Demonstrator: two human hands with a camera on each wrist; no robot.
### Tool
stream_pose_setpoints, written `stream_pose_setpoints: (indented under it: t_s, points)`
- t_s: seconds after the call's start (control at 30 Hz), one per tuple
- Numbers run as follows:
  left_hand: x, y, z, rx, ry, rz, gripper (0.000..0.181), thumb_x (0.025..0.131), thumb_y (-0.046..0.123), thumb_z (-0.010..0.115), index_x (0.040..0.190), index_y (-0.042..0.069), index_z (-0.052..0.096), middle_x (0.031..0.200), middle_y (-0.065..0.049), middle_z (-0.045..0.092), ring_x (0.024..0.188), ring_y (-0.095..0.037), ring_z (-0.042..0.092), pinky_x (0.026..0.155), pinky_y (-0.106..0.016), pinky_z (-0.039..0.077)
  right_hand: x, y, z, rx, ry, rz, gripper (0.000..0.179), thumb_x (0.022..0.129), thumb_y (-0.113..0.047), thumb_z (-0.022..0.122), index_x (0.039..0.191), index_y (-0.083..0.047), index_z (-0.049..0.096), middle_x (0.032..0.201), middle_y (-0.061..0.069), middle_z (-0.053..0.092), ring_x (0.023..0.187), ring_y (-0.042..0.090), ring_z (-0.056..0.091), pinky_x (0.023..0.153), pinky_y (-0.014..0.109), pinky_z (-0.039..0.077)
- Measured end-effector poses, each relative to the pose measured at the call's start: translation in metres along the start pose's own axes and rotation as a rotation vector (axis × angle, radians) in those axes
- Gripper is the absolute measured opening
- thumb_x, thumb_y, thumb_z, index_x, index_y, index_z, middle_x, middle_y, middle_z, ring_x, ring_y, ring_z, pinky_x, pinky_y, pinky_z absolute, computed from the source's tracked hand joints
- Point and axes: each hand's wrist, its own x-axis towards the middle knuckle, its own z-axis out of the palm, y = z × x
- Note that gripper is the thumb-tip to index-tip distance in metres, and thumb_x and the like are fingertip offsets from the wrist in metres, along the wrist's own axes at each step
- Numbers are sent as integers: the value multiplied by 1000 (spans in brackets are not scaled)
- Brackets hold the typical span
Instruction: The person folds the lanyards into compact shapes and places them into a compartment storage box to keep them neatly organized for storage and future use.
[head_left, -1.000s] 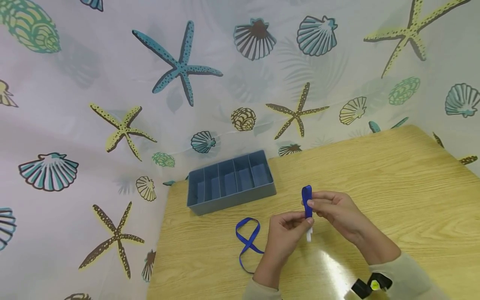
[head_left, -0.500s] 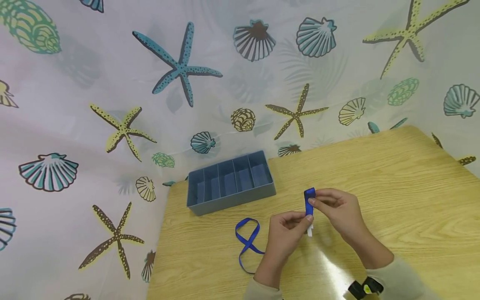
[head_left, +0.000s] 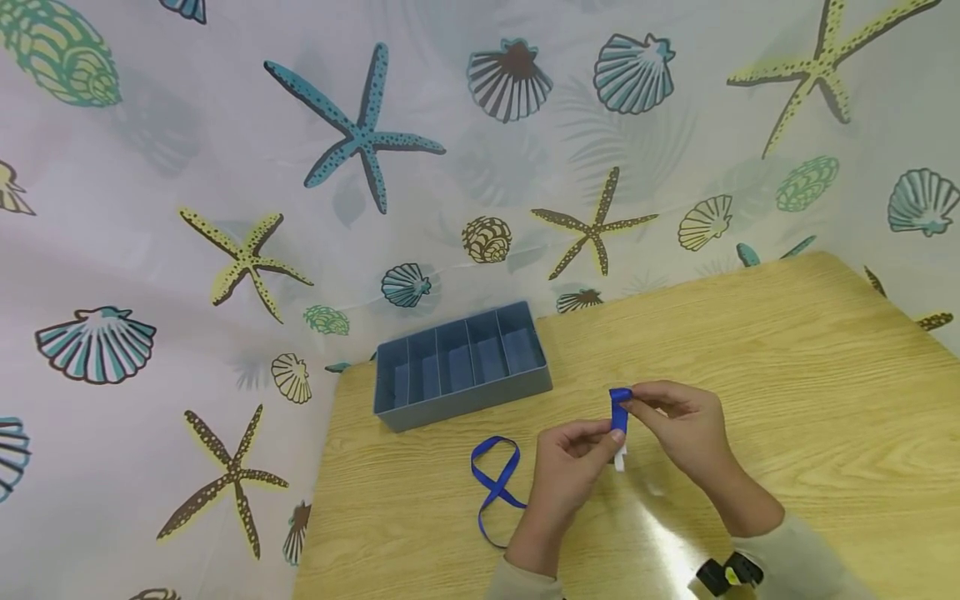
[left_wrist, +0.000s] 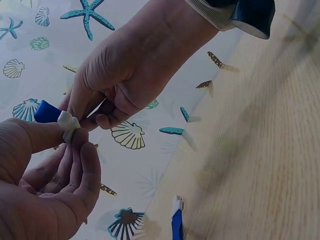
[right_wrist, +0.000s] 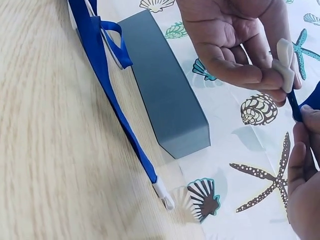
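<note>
Blue strap (head_left: 618, 418), top now lower, pinched by right hand (head_left: 682, 418)

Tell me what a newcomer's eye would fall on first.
Probably the folded bright-blue fabric ribbon, pinched by left grip and right grip above the wood-grain table. Next, the white backdrop cloth behind, printed with starfish and shells. Then the blue-grey rectangular compartmented box, farther back left.

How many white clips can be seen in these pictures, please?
2. One white clip is pinched in the left hand. The second clip lies on the table, at the end of the blue ribbon there. More could be hidden from view.
</note>
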Motion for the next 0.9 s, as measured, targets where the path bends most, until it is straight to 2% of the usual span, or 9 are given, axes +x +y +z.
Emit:
stream_pose_setpoints:
  t_s: [0.17,0.3,0.4,0.5,0.6,0.77,0.9]
  points:
    - [1,-1,-1,-16,-6,63,19,93,5,80,108,-4,72,95,-19,76,78,-7,71,70,-20,58,1,-5,-5,6,-55,-7,21,89,23,69,101,8,78,104,-8,83,85,5,79,69,16,60]
    - [1,-1,-3,-16,-37,121,18,94,5,79,105,-8,74,99,-27,75,79,-7,71,71,-20,58,2,-9,-10,-37,-124,-37,27,90,23,68,104,3,80,108,-8,83,81,6,79,60,18,57]
    - [1,0,-4,-20,-65,132,20,95,5,78,110,-9,76,109,-32,75,83,-6,73,76,-20,60,5,-10,-13,-50,-158,-80,32,86,27,68,103,3,81,110,-7,82,85,6,79,61,19,60]
    - [1,1,-4,-23,-86,139,21,96,3,77,112,-10,75,114,-34,73,87,-6,73,79,-21,60,8,-8,-15,-25,-186,-162,39,81,34,66,102,4,80,110,0,83,91,7,79,64,19,61]
    - [0,2,-3,-27,-88,145,20,96,3,77,111,-11,74,113,-35,73,87,-6,73,78,-20,60,10,-5,-14,-24,-208,-262,46,76,38,66,103,4,80,110,10,82,100,8,79,73,19,62]
    - [1,2,-2,-33,-50,132,20,95,5,78,109,-10,76,108,-27,77,85,-6,72,76,-19,59,13,-1,-11,-117,-213,-431,48,69,38,71,103,6,80,105,21,81,108,10,78,86,21,61]
    - [1,2,-2,-73,-36,102,23,96,5,78,111,-12,75,109,-21,78,88,-8,73,79,-20,61,15,-1,-10,-169,-201,-493,37,74,30,75,102,6,80,102,23,80,109,8,77,90,20,60]
